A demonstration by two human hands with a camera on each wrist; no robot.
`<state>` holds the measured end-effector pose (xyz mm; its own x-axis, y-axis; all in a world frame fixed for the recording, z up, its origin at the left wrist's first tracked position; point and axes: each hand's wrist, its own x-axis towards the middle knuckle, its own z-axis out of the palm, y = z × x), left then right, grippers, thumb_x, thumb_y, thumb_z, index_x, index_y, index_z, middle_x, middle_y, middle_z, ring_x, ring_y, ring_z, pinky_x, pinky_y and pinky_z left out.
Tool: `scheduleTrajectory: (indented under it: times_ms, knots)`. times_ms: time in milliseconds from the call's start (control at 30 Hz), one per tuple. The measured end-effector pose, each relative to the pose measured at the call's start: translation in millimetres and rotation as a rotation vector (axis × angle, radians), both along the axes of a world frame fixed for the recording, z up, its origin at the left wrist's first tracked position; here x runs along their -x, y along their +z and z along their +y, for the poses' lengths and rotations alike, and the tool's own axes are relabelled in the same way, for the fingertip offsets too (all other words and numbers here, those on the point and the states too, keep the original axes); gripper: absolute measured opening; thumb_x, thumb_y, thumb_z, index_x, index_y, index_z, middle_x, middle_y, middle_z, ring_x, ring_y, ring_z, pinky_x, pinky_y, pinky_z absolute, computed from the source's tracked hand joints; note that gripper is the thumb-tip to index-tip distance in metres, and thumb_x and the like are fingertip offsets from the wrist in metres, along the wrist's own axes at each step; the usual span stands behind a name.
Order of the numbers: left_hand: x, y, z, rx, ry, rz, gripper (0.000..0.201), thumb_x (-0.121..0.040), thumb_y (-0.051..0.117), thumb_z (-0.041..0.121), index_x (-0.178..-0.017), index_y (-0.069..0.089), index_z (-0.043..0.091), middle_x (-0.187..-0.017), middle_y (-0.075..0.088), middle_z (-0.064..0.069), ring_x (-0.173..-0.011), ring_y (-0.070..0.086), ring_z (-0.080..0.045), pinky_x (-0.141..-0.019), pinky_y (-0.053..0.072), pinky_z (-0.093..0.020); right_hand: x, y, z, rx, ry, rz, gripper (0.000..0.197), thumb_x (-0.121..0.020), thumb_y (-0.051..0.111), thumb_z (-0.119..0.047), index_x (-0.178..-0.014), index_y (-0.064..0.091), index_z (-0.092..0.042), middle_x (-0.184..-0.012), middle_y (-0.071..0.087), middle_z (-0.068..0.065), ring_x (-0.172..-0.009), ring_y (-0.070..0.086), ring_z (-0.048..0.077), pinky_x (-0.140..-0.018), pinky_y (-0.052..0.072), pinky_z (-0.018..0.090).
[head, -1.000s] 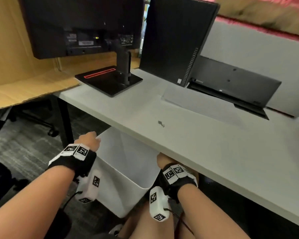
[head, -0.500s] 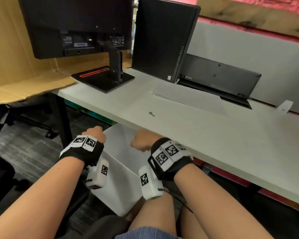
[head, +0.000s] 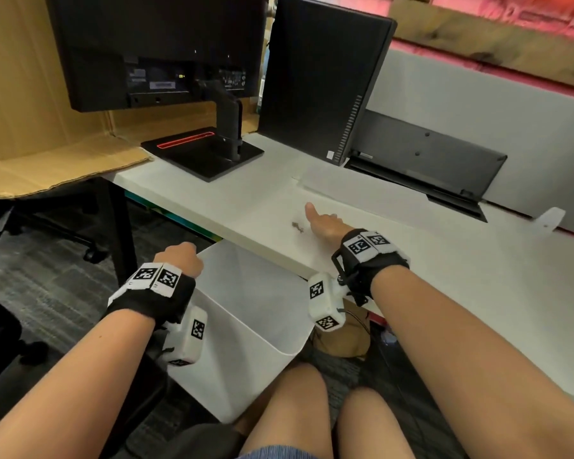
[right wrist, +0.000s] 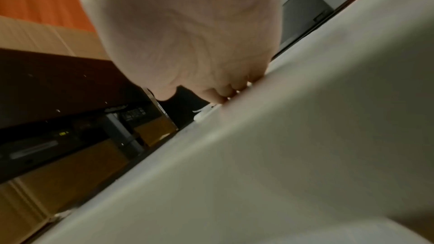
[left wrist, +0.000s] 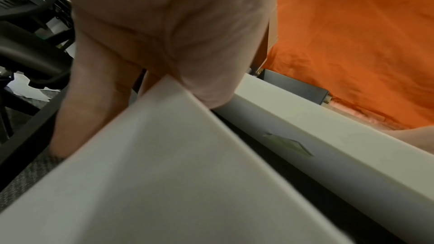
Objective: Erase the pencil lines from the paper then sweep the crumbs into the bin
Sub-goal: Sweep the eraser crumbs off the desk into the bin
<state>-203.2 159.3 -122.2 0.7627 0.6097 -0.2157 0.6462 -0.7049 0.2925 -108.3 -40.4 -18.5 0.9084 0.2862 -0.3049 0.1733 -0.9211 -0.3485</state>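
Note:
A small dark clump of eraser crumbs [head: 298, 226] lies on the white table [head: 444, 276] near its front edge. My right hand [head: 322, 223] rests on its side on the table just right of the crumbs, thumb raised, fingers cupped and holding nothing; in the right wrist view the fingertips [right wrist: 223, 94] touch the tabletop. The white paper [head: 352, 193] lies flat just behind the hand. My left hand [head: 179, 256] grips the rim of the white bin [head: 262, 326], held below the table edge under the crumbs; thumb [left wrist: 206, 81] inside the rim, fingers [left wrist: 94, 99] outside.
A monitor on a black stand [head: 203, 154] and a black computer tower [head: 322, 77] stand at the back. A flat dark device [head: 424, 160] leans on the grey partition. A small white object [head: 550, 220] sits far right. Cardboard [head: 47, 170] covers the desk at left.
My right hand has come up from under the table edge and settled on the tabletop beside the crumbs. The left hand keeps its hold on the bin, which shifted slightly.

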Motion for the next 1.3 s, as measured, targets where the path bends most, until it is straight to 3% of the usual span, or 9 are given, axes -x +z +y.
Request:
scheduleTrajectory:
  times_ms: [133,233,400,533,633,833,1000,1133,1300]
  knots:
    - [0.2,-3.2,5.0,0.018,0.005,-0.007,0.028,-0.095,0.04,0.017,-0.117,0.054,0.006,-0.123,0.055,-0.019,-0.113,0.054,-0.036,-0.091,0.042,-0.035,4.6,-11.2,18.2,-0.124,0.041,0.021,0.057,-0.094,0.01,-0.046,-0.131,0.029,-0.009,-0.153,0.015,0.019,-0.141,0.011,0.03,-0.113,0.011,0.042]
    - [0.6,-4.5,8.1,0.025,0.0,-0.021,0.029,-0.095,0.04,0.018,-0.117,0.053,0.006,-0.122,0.055,-0.019,-0.112,0.054,-0.037,-0.089,0.043,-0.036,14.8,-14.5,16.6,-0.341,0.157,0.116,0.061,-0.101,0.008,-0.044,-0.147,0.02,-0.005,-0.157,0.014,0.009,-0.145,0.012,0.021,-0.114,0.007,0.029]
    - [3.1,-4.5,12.5,0.04,-0.008,-0.041,0.029,-0.094,0.04,0.018,-0.116,0.053,0.006,-0.122,0.055,-0.02,-0.112,0.052,-0.038,-0.089,0.042,-0.038,4.0,-4.7,4.1,-0.708,0.002,0.044,0.062,-0.1,0.009,-0.046,-0.14,0.04,-0.01,-0.15,0.034,0.004,-0.139,0.03,0.02,-0.112,0.018,0.031]
    - [3.2,-3.9,11.1,0.049,-0.018,-0.043,0.031,-0.095,0.04,0.019,-0.12,0.052,0.006,-0.125,0.053,-0.02,-0.114,0.05,-0.039,-0.092,0.042,-0.04,-10.5,-5.1,5.0,-0.433,-0.047,0.006,0.07,-0.099,0.007,-0.047,-0.142,0.032,0.002,-0.15,0.031,0.015,-0.139,0.03,0.027,-0.113,0.018,0.033]
    - [2.3,-4.9,10.8,0.057,-0.023,-0.048,0.03,-0.095,0.04,0.02,-0.118,0.052,0.006,-0.124,0.053,-0.02,-0.114,0.05,-0.039,-0.092,0.042,-0.04,0.2,-14.8,16.4,-0.353,0.028,0.016,0.067,-0.099,0.007,-0.047,-0.146,0.024,-0.002,-0.154,0.022,0.014,-0.142,0.022,0.026,-0.117,0.013,0.035]
    - [4.3,-1.8,10.3,0.067,-0.014,-0.061,0.029,-0.095,0.04,0.019,-0.118,0.052,0.006,-0.123,0.054,-0.02,-0.114,0.051,-0.038,-0.09,0.042,-0.039,25.4,-27.9,25.1,-0.607,0.212,0.106,0.063,-0.1,0.009,-0.045,-0.136,0.047,-0.009,-0.146,0.041,0.003,-0.135,0.036,0.016,-0.111,0.016,0.024]
    - [9.3,1.9,14.2,0.07,-0.008,-0.054,0.029,-0.095,0.041,0.019,-0.117,0.053,0.005,-0.124,0.054,-0.019,-0.114,0.051,-0.037,-0.092,0.041,-0.038,18.3,-17.8,-1.8,-0.76,-0.028,-0.042,0.06,-0.101,0.011,-0.042,-0.138,0.044,-0.007,-0.147,0.04,0.004,-0.136,0.034,0.019,-0.104,0.021,0.023]
    - [12.3,4.1,16.0,0.069,-0.005,-0.054,0.027,-0.094,0.041,0.017,-0.114,0.054,0.004,-0.121,0.056,-0.019,-0.113,0.053,-0.036,-0.091,0.041,-0.037,16.5,-26.1,-10.6,-0.524,-0.162,-0.147,0.064,-0.101,0.009,-0.042,-0.135,0.041,0.001,-0.131,0.046,0.007,-0.127,0.041,0.027,-0.107,0.027,0.033]
    - [11.0,8.1,7.2,0.07,-0.024,-0.044,0.028,-0.095,0.041,0.016,-0.115,0.055,0.003,-0.119,0.058,-0.017,-0.111,0.055,-0.034,-0.091,0.041,-0.035,29.4,-35.6,18.3,-0.311,-0.097,-0.195,0.07,-0.098,0.005,-0.048,-0.143,0.03,0.0,-0.151,0.022,0.022,-0.14,0.023,0.031,-0.116,0.015,0.04]
